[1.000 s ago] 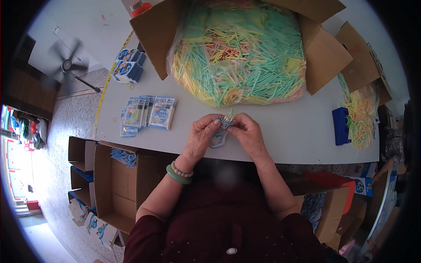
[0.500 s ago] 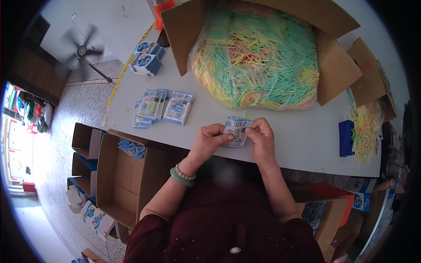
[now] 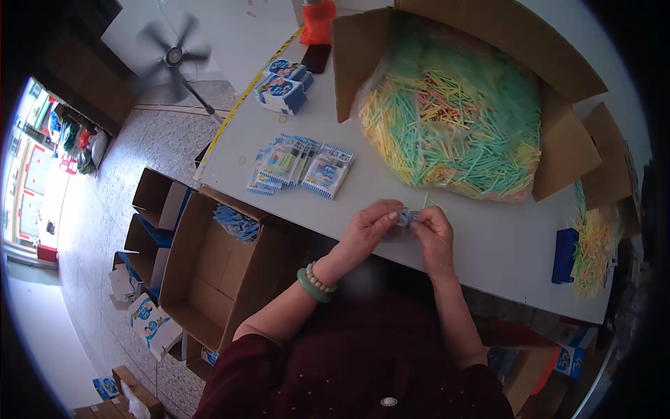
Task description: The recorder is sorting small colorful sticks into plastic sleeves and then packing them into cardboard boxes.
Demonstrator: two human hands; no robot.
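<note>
A small packet (image 3: 403, 223) is being pinched between closed-in fingers (image 3: 385, 221) of the left hand (image 3: 368, 228) and the right hand (image 3: 435, 239), being held by the near edge of the desk (image 3: 488, 244).

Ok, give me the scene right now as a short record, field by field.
Left hand: pinching a small packet
Right hand: pinching the same packet
Packet contents: mostly hidden by fingers
Left wrist: beaded bracelet, green bangle
Beyond hands: clear bag of coloured sticks in an open carton
Table, left: overlapping packets
Table, right: blue object beside more sticks
</note>
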